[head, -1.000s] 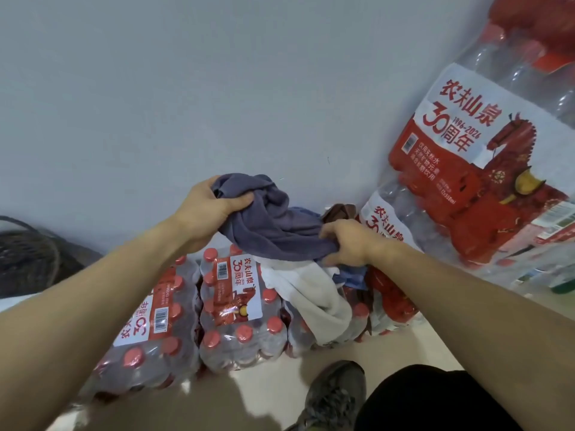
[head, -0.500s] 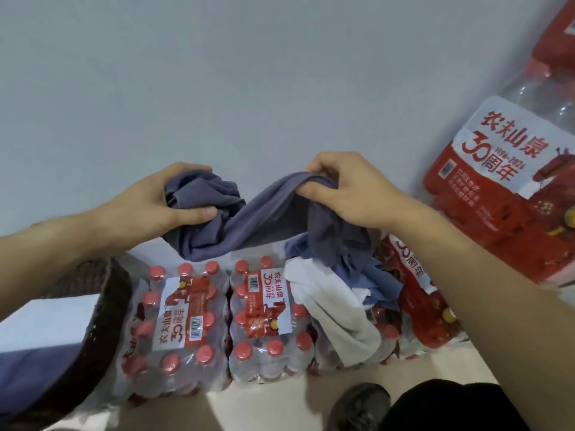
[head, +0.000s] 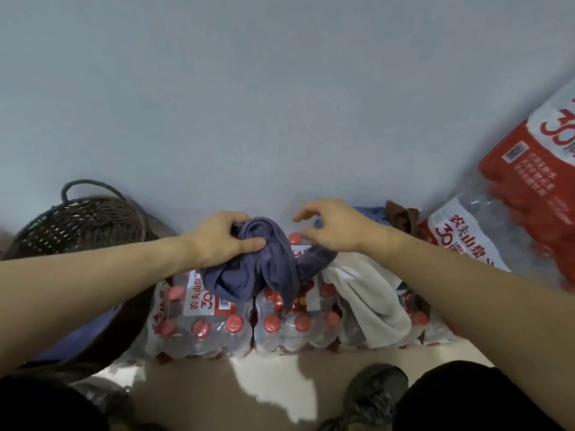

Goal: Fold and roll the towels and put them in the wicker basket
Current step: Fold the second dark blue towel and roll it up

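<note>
My left hand [head: 221, 241] grips a bunched purple-grey towel [head: 258, 269] over shrink-wrapped packs of water bottles [head: 224, 318]. My right hand [head: 333, 225] hovers just right of the towel with its fingers loosely spread and holds nothing. A white towel [head: 367, 303] drapes over the packs below my right wrist. A blue towel [head: 370, 211] and a brown towel [head: 401, 219] lie behind it by the wall. The dark wicker basket [head: 77, 225] stands at the left, and a purple cloth [head: 87, 331] shows low inside it under my left forearm.
A grey wall [head: 280, 104] rises right behind the packs. A tall stack of red-labelled water packs [head: 513, 213] stands at the right. My legs and a shoe [head: 373, 396] are on the pale floor [head: 264, 381] in front of the packs.
My right hand has let go of the purple-grey towel and opened. My left hand has brought the towel down onto the packs. The view has tilted down and more of the basket shows.
</note>
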### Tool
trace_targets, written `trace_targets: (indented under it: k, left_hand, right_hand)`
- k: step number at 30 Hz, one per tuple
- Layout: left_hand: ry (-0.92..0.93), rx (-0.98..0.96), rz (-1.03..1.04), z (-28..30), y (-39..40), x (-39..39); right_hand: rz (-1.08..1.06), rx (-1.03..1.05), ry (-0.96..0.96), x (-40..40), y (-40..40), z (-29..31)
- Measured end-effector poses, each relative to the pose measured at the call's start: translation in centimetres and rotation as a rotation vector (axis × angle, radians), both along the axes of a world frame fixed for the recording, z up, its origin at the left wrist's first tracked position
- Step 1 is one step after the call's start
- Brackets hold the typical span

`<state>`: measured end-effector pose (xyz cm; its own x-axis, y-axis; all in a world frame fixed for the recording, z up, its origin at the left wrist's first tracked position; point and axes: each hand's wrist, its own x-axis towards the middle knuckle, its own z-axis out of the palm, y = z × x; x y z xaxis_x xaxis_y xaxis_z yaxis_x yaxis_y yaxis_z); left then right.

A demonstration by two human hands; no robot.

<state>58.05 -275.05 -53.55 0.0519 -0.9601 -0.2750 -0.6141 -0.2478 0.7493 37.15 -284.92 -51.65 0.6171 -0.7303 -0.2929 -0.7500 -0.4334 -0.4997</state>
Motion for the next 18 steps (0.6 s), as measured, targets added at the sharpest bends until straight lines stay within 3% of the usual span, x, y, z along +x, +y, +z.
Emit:
trace_targets:
  k: [2, 5, 9, 12, 16, 18]
  left_hand:
    - [-0.036, 0.055, -0.014, -1.0, -0.6, 0.0]
    - [-0.107, 0.102, 0.017, -2.2, -1.7, -0.4]
    - [-0.241, 0.183, 0.005, -3.3, -3.4, -0.7]
    - [-0.238, 0.253, -0.042, -3.6, -3.9, -1.0]
    - [-0.231, 0.237, -0.033, -3.7, -4.3, -2.0]
    - [-0.223, 0.237, -0.040, -3.5, -4.3, -2.5]
  right_hand:
    - [0.066, -0.157, 0.426, -3.2, -1.7, -2.4]
    - [-0.042, 0.024, 0.615, -8.0, -3.1, -5.6]
    - [-0.164, -0.062, 0.284, -12.1, -4.1, -6.1]
    - [-0.265, -0.251, 0.090, -14.0, -5.4, -4.2]
    - [-0.412, -0.725, 0.122, -16.8, -7.2, -1.7]
    - [-0.360, -0.938, 0.223, -17.3, -7.0, -1.8]
